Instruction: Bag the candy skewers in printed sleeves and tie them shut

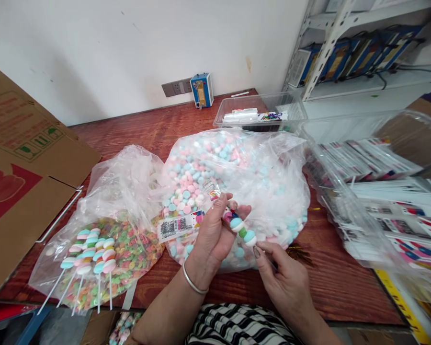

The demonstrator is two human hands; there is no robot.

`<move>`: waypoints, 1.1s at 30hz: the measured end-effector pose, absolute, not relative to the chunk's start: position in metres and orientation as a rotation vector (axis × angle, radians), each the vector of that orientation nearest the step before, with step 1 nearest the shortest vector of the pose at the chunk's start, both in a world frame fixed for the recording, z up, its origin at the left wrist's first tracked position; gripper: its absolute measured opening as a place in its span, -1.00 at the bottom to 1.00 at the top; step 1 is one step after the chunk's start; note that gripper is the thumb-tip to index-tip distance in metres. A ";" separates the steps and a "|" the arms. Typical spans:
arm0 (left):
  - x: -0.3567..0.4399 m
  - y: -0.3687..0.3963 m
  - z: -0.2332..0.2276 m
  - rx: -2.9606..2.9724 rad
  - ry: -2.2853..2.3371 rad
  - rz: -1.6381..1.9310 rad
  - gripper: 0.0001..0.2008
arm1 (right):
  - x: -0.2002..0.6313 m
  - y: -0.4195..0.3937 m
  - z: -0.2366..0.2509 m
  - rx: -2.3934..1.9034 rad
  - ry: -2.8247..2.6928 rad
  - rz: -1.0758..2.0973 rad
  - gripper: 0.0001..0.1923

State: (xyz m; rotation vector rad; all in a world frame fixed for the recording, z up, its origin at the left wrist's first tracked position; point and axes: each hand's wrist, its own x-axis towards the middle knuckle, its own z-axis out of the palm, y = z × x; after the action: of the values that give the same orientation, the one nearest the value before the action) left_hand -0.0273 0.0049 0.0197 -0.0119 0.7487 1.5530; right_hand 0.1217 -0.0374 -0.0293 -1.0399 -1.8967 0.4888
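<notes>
My left hand (215,235) wears a bangle and is closed around the upper part of a marshmallow skewer (243,231), with blue-and-white pieces and a green one between. Printed plastic (229,215) shows around its top, under my fingers. My right hand (283,273) pinches the skewer's lower end with thumb and fingers; the stick is hidden there. Beside my left wrist is a printed wrapper (177,227); I cannot tell whether my fingers touch it. Below both hands lies a big clear bag of pastel marshmallows (187,187). Several finished-looking skewers (93,251) rest on the left.
A bag of ring-shaped gummies (136,244) lies under those skewers. A cardboard box (32,177) stands left. Clear tubs (345,211) of printed wrappers and sticks fill the right. Gold twist ties (300,254) lie near my right hand. A blue device (202,91) stands by the wall.
</notes>
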 end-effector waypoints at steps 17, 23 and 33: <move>-0.027 -0.001 0.004 0.303 0.948 1.572 -0.83 | 0.128 -0.034 -0.029 -1.000 -1.937 0.279 -0.92; -0.023 -0.001 0.007 0.181 0.838 1.575 -0.79 | 0.127 -0.035 -0.029 -0.968 -1.953 0.266 -0.90; -0.018 0.007 0.010 0.070 0.632 1.618 -0.90 | 0.127 -0.034 -0.030 -1.012 -1.910 0.262 -0.90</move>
State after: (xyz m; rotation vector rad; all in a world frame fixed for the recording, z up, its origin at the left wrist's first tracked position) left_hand -0.0179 0.0068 0.0095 0.0698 0.6321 1.6183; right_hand 0.1265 -0.0336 -0.0299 -1.0116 -1.9098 0.2616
